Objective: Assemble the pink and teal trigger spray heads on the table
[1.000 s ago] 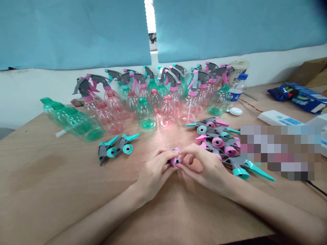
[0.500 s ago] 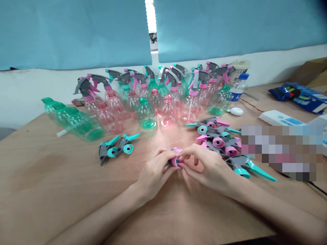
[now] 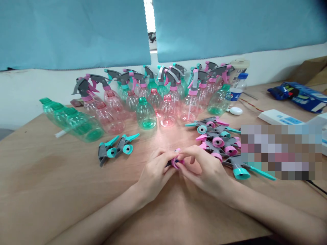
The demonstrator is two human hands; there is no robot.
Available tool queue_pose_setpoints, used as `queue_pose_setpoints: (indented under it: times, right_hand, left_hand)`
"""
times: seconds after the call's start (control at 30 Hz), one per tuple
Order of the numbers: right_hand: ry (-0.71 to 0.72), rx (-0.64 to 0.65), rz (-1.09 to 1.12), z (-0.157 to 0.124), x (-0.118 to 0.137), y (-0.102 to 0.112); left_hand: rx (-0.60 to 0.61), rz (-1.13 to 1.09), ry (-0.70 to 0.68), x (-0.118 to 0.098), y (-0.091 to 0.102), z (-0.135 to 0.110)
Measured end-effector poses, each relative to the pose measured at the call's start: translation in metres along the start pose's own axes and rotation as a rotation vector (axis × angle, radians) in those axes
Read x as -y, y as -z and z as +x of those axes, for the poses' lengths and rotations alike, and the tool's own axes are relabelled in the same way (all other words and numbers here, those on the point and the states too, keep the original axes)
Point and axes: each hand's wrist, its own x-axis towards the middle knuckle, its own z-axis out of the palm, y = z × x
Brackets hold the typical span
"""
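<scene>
My left hand [image 3: 155, 172] is wrapped round a pink and grey spray trigger head [image 3: 176, 160] held low over the wooden table [image 3: 51, 183]. My right hand [image 3: 204, 168] pinches at the head's pink collar from the right. Both hands meet at the centre, and most of the head's grey body is hidden in my left fingers. A heap of loose trigger heads [image 3: 217, 139], pink and teal, lies just right of my right hand. Two teal trigger heads [image 3: 116, 148] lie to the left.
A cluster of pink and green spray bottles [image 3: 158, 98] stands at the back, some capped, some open. Green bottles [image 3: 74, 119] lie on their side at the left. A white power strip [image 3: 278, 117], a blue packet [image 3: 298, 95] and a water bottle [image 3: 236, 90] are at the right.
My fingers have shifted slightly on the pink collar. The trigger head stays in the same spot between both hands.
</scene>
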Motion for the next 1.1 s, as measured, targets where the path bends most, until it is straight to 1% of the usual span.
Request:
queue_pose_setpoints:
  times: [0.1, 0.23, 0.37, 0.53, 0.73, 0.93, 1.1]
  right_hand:
    - [0.008, -0.018, -0.006, 0.001, -0.001, 0.000]
    - [0.035, 0.021, 0.019, 0.005, -0.007, 0.006]
    - [0.052, 0.045, 0.005, 0.008, -0.009, 0.010]
    - [0.063, 0.053, -0.001, 0.008, -0.007, 0.009]
    - [0.131, 0.049, -0.019, 0.004, -0.008, 0.005]
    - [0.094, 0.027, 0.008, 0.001, -0.010, 0.002]
    - [0.008, 0.023, 0.069, 0.002, -0.011, 0.003]
  left_hand:
    - [-0.012, 0.013, -0.003, 0.000, 0.000, 0.001]
    - [-0.018, 0.030, 0.033, -0.001, 0.002, 0.003]
    - [-0.021, 0.063, 0.027, -0.001, 0.003, 0.004]
    - [-0.052, 0.088, -0.022, -0.001, 0.003, 0.005]
    - [-0.035, 0.035, -0.036, 0.001, 0.002, 0.005]
    - [-0.029, -0.027, -0.047, 0.002, 0.002, 0.004]
    - [-0.033, -0.032, 0.004, 0.003, 0.003, 0.004]
